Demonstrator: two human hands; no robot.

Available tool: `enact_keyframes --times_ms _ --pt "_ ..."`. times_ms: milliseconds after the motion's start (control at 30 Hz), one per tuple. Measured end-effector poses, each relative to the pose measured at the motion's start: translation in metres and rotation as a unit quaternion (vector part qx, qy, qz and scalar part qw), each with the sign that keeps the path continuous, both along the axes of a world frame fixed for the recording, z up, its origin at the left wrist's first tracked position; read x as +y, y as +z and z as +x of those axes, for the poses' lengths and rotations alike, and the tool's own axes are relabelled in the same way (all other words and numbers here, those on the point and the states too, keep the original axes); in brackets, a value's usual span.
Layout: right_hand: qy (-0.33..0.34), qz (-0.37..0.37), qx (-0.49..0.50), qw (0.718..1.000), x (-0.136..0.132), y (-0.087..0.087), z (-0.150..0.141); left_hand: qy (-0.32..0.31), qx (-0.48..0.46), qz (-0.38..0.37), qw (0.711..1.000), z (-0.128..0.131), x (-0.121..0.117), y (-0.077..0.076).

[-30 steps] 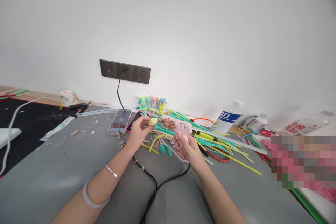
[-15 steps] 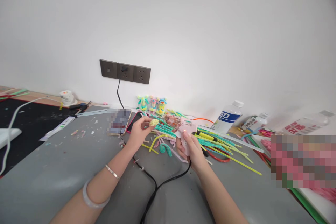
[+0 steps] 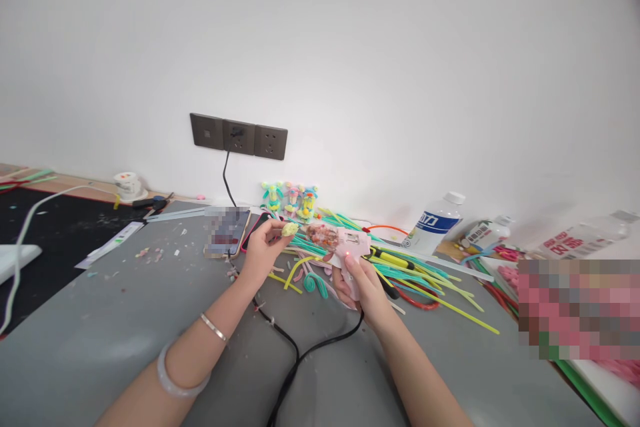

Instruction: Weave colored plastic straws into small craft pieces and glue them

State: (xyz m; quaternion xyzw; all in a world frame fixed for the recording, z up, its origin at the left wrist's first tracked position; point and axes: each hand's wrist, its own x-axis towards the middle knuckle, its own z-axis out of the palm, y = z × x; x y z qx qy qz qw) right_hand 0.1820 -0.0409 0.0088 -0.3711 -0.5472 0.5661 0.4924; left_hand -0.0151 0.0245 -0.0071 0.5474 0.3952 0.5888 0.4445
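Observation:
My left hand (image 3: pixel 264 245) pinches a small pale-yellow fuzzy piece (image 3: pixel 289 230) between thumb and fingers. Wrapped around the handle of a pink hot glue gun (image 3: pixel 353 241) is my right hand (image 3: pixel 364 285); a small red light glows on the gun. Its nozzle end, crusted with reddish-brown residue, points left and sits close beside the yellow piece; whether they touch I cannot tell. Below, a teal pipe-cleaner coil (image 3: pixel 315 285) lies on the grey table mat (image 3: pixel 200 327). Teal and yellow pipe cleaners (image 3: pixel 440 283) are spread behind and right of the gun.
Several small colourful figures (image 3: pixel 291 200) stand by the wall. Two phones lie behind my left hand, one a blurred phone (image 3: pixel 227 233). A white bottle (image 3: pixel 434 223) stands at right. The black cord (image 3: pixel 325 341) loops across the mat in front. Scraps (image 3: pixel 149 253) litter the left.
The glue gun has shifted slightly left, bringing its nozzle closer to the yellow piece. My left hand has moved slightly left and tilted the piece.

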Motion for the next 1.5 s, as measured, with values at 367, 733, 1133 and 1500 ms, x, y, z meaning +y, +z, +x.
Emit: enact_keyframes --times_ms 367,733,1133,1500 --pt "0.008 -0.014 -0.026 1.000 0.000 -0.003 -0.001 -0.010 0.015 0.013 1.000 0.000 0.001 -0.003" --pt "0.000 -0.002 -0.033 0.999 0.001 -0.002 0.001 -0.011 0.004 0.002 1.000 0.001 0.000 0.000" --pt "-0.040 0.018 -0.088 0.995 0.001 -0.001 0.001 -0.003 0.008 0.002 1.000 0.000 -0.001 0.001" --pt "-0.021 0.027 0.142 0.989 -0.001 0.016 -0.006 -0.025 0.015 0.002 1.000 0.000 0.003 -0.005"
